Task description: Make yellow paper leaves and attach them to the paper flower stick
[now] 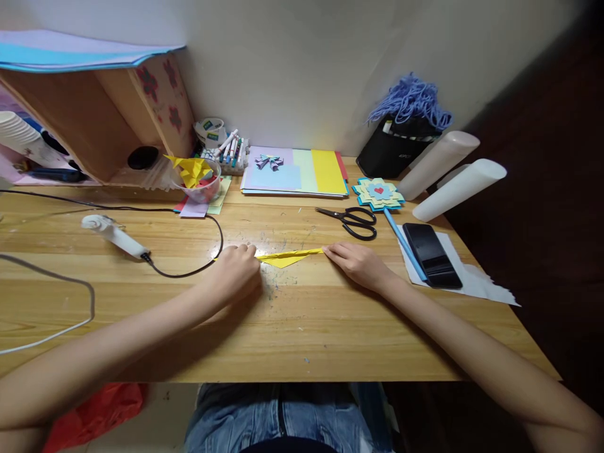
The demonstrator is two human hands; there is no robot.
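Observation:
A folded yellow paper [285,257] lies stretched between my two hands over the middle of the wooden table. It forms a narrow strip with a flat triangular point facing me. My left hand [236,270] is closed on its left end, and a small yellow tip shows on the far side of that hand. The right end is pinched between the fingertips of my right hand [353,263]. Black-handled scissors [352,220] lie just beyond my right hand, with their blades pointing left.
A white glue gun [116,236] with a black cable lies left. Behind stand a tub of paper scraps [201,185], markers [231,151] and coloured sheets [295,173]. A phone [431,255], a paper flower [377,193] and white rolls [457,189] are at right.

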